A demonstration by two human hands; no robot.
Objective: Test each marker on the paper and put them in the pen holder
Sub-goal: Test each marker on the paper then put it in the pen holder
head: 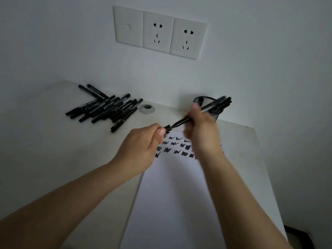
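1. Centrally, a black marker (181,121) is held in the air above the far end of the paper (172,194), slanting from lower left up to the right; its upper end is blurred and overlaps the pen holder (214,115) in the view.
2. Right hand (199,130): fingers curled round the marker's barrel at about mid-length; the hand is motion-blurred, so the exact finger placement cannot be told.
3. Left hand (145,142): thumb and fingertips pinch a short black cap (167,128) at the marker's lower end; whether the cap is seated on the tip or just off it cannot be told.
4. Paper: a white sheet lying on the table (53,159) under both forearms, bearing several rows of short black scribbles (177,149) near its far edge, partly hidden by the hands.
5. Pen holder: a black mesh cup standing at the far right of the table, behind the right hand, with dark markers in it.
6. Marker pile (106,108): many black capped markers lying loosely heaped on the far left of the table, well apart from the pen holder.
7. Cable grommet (147,108): a round grey ring set in the tabletop, just beside the pile's right edge.
8. Wall plates (159,32): three white plates in a row on the wall above the table, the right two being sockets.
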